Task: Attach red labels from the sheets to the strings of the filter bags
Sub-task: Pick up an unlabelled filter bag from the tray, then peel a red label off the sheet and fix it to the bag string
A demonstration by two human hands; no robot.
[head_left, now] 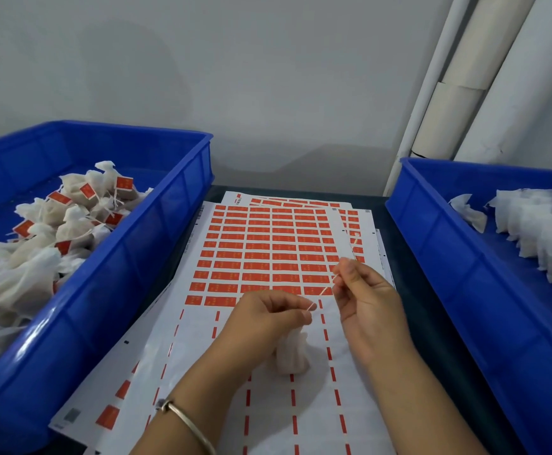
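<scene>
Both hands' fingers (345,269) curled, pinching one string (325,290) between them.

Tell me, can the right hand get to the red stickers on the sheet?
Probably yes. The right hand hovers right over the red labels with nothing between, but it pinches the string now, so it must let go first.

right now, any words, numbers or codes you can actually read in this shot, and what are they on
None can be read.
Red labels on the top sheet: small pale marks, too blurred to read.
Red tags on the filter bags in the left bin: pale print, too small to read.
Grey code square at the sheet's near left corner: a blurred pattern, not readable.
Small dark marks along the sheet edges: too small to tell.
</scene>
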